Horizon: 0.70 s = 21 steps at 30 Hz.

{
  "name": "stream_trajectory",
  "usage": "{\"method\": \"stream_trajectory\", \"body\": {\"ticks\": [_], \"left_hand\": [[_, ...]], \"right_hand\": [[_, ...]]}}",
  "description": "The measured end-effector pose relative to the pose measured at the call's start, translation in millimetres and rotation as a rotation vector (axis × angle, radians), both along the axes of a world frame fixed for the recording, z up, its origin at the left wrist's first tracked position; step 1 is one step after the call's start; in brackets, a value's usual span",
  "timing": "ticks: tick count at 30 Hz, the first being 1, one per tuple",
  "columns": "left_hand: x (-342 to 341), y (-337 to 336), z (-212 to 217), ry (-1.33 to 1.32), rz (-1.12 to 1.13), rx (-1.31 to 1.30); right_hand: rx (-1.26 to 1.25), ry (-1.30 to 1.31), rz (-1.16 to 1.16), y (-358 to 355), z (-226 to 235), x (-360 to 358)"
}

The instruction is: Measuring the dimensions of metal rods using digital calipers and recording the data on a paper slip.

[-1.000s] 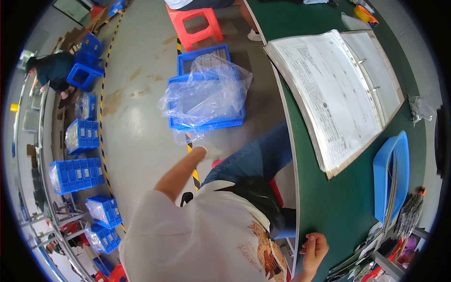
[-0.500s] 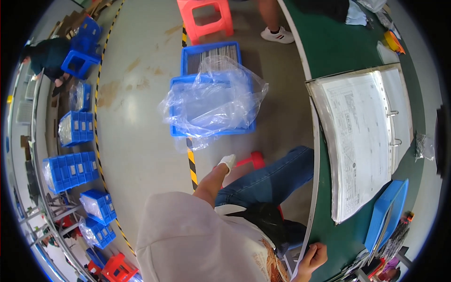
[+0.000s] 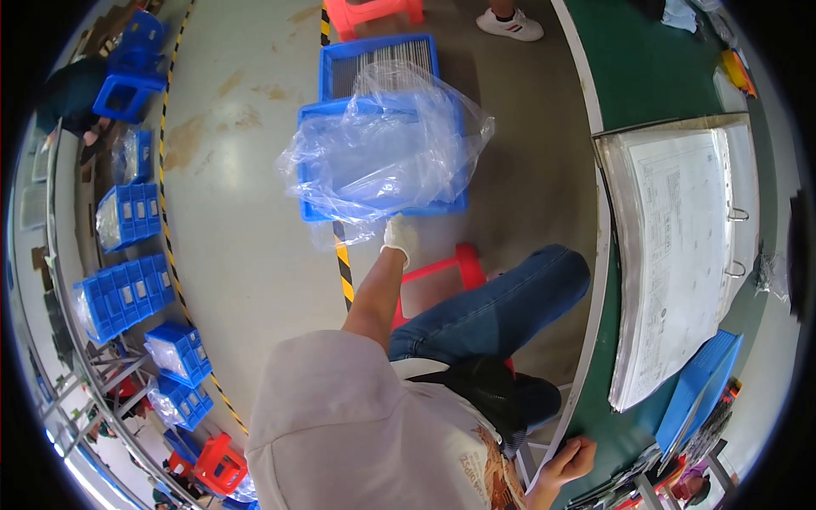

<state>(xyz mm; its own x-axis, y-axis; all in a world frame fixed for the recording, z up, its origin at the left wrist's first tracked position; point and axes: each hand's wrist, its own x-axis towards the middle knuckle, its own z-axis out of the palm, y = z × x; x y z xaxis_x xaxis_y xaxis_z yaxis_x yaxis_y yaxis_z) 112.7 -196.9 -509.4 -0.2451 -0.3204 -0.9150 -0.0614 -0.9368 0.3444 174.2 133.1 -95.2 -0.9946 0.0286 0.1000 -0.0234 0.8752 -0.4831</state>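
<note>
My left hand (image 3: 399, 235), in a white glove, reaches to the near rim of a blue plastic crate (image 3: 308, 202) on the floor. A loose clear plastic bag (image 3: 382, 161) covers the crate and spills over its sides. The gloved fingertips meet the bag's near edge, but their grip is unclear. My right hand (image 3: 571, 461) is bare and rests with curled fingers at the edge of the green table (image 3: 608, 442); nothing shows in it. Behind the covered crate stands another blue crate (image 3: 325, 81), holding a row of thin grey pieces (image 3: 391, 59).
A red stool (image 3: 470, 265) stands by my left knee. On the table lie an open ring binder (image 3: 671, 263) and a blue tray (image 3: 701, 387). Blue bins (image 3: 127, 293) line the left side beyond striped floor tape (image 3: 172, 255). Another person's shoe (image 3: 510, 24) shows at the far end.
My left hand has moved forward from beside the red stool to the covered crate's near rim. The view has shifted a little; my right hand stays at the table edge.
</note>
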Motion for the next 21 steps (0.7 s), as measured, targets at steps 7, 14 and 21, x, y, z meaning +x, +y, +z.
{"method": "stream_trajectory", "body": {"ticks": [7, 14, 21], "left_hand": [[-24, -24, 1, 0.060, 0.128, 0.130], [-37, -36, 1, -0.209, 0.139, 0.095], [-97, -114, 104, -0.072, -0.111, 0.266]], "right_hand": [[0.042, 0.025, -0.029, 0, 1, 2], [0.059, 0.039, -0.022, 0, -2, 9], [0.048, 0.086, 0.016, -6, -1, 5]]}}
